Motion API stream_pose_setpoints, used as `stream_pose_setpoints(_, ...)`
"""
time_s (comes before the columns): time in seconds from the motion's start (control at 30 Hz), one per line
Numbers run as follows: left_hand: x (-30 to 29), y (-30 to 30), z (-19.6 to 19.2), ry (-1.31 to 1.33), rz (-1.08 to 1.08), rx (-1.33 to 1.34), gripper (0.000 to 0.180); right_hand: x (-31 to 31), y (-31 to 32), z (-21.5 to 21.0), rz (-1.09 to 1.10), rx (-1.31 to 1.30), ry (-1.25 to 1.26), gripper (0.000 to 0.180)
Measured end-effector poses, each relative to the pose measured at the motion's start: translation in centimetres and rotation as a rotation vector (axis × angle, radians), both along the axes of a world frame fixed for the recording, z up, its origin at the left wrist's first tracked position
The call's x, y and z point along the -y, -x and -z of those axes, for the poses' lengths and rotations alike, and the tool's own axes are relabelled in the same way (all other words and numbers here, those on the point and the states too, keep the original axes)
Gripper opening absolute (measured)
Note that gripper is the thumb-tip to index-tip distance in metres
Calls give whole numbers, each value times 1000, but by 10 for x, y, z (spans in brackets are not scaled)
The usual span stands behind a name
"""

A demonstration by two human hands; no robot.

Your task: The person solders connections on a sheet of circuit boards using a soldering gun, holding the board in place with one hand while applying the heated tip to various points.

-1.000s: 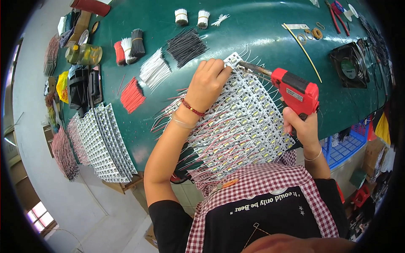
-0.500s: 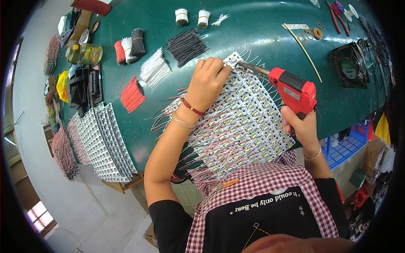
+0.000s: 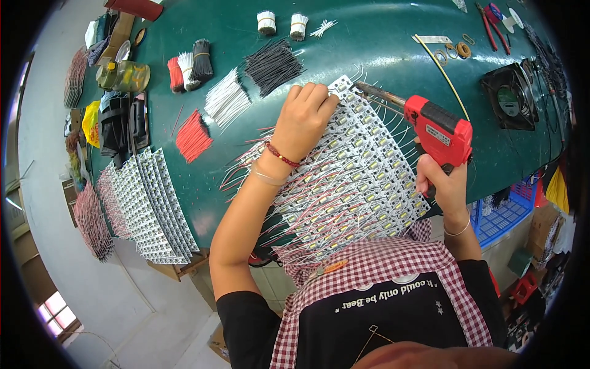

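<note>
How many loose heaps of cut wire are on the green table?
4: a black heap beyond the left hand, a large white heap beside the black, a red heap nearest, a small white heap farthest off. Others may be hidden.

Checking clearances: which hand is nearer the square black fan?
Right: the right hand is left of the fan, nearer the person's body; the left hand is much farther left, at the white circuit boards.

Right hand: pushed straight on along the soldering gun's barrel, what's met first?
The right hand, leading with the red soldering gun, would likely meet the white circuit boards at their far end first; depth is unclear, so the tip may be touching.
</note>
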State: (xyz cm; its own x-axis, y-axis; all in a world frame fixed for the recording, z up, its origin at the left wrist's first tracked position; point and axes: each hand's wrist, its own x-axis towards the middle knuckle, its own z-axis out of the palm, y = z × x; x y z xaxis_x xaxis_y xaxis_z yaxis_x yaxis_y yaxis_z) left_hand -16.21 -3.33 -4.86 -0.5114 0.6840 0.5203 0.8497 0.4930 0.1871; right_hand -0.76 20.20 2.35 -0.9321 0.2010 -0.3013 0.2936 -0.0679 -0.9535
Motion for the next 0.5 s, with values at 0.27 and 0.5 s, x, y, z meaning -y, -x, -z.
stream_pose_setpoints(0.27,1,2,-5,-3,-16,-61,14,-3,-7,-1,-6,-27,60,23)
stream_pose_setpoints(0.5,-6,-10,-14,-55,28,-10,20,-5,-15,-1,14,10,71,19)
